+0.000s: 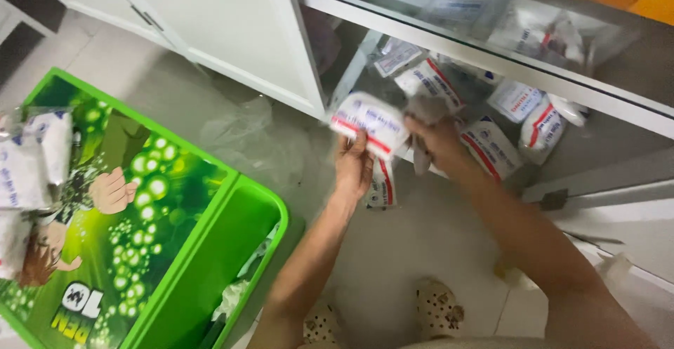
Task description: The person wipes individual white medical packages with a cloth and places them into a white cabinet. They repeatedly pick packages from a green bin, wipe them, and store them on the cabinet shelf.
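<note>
My left hand (pixel 353 168) holds up a white packet with red and blue print (pixel 368 122), and a second similar packet (pixel 382 186) hangs below it. My right hand (pixel 437 137) is closed on a grey cloth (pixel 423 110) that it presses against the held packet. Both hands are in front of the low shelf of a white cabinet (pixel 449 47), where several more white packets (pixel 491 145) lie in a heap.
A green plastic table with a cartoon picture (pixel 140 208) stands at the left, with several white packets (pixel 28 166) on its far end. A crumpled clear plastic bag (pixel 246 135) lies on the tiled floor. My slippered feet (pixel 439 310) show below.
</note>
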